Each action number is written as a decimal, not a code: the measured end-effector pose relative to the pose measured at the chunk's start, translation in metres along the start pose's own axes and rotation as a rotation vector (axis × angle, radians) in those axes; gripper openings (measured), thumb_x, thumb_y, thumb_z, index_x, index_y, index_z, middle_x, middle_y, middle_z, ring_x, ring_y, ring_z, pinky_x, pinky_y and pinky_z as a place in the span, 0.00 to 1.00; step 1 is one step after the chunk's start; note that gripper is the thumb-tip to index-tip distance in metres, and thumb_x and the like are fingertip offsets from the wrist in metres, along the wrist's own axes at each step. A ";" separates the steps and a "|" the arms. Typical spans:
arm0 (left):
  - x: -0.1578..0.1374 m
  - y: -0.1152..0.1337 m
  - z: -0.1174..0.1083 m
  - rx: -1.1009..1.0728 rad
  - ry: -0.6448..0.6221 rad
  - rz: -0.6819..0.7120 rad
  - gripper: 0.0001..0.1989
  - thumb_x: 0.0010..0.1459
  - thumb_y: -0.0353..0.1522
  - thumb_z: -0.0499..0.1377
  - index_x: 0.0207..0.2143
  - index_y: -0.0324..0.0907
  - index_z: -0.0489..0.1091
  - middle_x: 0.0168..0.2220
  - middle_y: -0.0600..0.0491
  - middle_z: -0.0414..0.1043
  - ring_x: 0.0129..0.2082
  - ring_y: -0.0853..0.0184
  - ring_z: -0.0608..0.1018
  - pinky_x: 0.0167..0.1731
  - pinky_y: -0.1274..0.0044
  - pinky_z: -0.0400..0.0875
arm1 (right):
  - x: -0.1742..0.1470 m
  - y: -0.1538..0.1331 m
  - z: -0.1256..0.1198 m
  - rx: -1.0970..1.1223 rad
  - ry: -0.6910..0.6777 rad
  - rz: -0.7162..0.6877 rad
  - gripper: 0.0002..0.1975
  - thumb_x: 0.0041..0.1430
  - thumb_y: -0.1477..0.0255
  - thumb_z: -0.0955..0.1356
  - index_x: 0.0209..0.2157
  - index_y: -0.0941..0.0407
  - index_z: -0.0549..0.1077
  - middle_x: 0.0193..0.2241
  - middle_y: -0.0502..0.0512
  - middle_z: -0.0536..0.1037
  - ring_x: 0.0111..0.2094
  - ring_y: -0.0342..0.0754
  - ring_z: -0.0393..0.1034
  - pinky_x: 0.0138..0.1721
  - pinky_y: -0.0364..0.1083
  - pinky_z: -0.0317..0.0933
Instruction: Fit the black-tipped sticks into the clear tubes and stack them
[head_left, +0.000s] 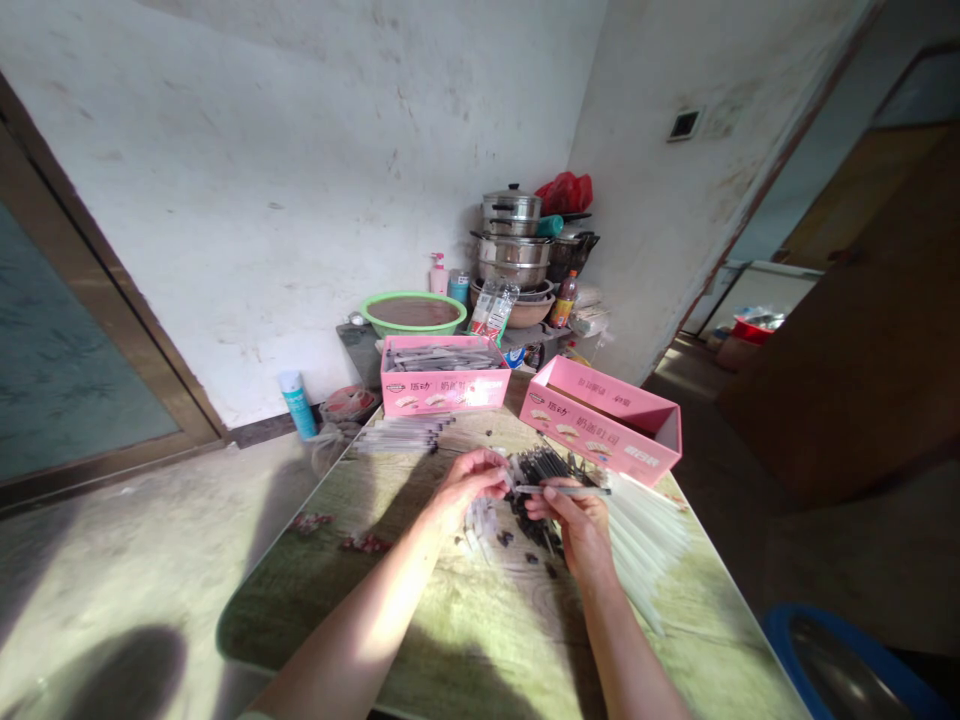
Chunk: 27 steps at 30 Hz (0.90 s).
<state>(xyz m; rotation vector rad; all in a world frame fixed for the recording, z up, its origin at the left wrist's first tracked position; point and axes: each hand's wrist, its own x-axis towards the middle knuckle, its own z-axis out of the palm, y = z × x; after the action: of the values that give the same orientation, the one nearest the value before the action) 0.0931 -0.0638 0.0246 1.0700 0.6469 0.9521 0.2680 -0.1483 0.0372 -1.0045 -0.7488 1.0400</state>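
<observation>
My right hand (577, 520) pinches a slim grey pen (562, 490), lying level between thumb and fingers. At the pen's left end, my left hand (474, 480) is closed on a small translucent piece (507, 478), partly hidden by the fingers. Behind and below the hands spreads a pile of black pen parts (546, 463). Small whitish translucent pieces (482, 528) lie under my left hand, with several tiny black bits (531, 558) nearby. To the right of my right hand, long translucent tubes (646, 545) are fanned out on the table.
A pink box (446, 392) full of pens stands at the table's back; another pink box (600, 430) sits right of it. A row of pens (403, 433) lies at back left. Beyond are a green basin (412, 328) and stacked steel pots (513, 250).
</observation>
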 end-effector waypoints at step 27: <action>-0.006 -0.017 0.036 0.354 0.001 0.216 0.16 0.56 0.42 0.68 0.29 0.39 0.71 0.20 0.55 0.72 0.19 0.68 0.76 0.21 0.78 0.72 | 0.007 0.007 -0.010 0.124 0.066 0.133 0.19 0.44 0.62 0.81 0.17 0.59 0.74 0.14 0.51 0.74 0.13 0.41 0.65 0.14 0.40 0.61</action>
<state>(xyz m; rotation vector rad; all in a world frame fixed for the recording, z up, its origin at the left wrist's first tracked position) 0.1257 -0.0876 0.0220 1.4765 0.7275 1.0469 0.2764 -0.1434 0.0272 -0.9868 -0.5628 1.1484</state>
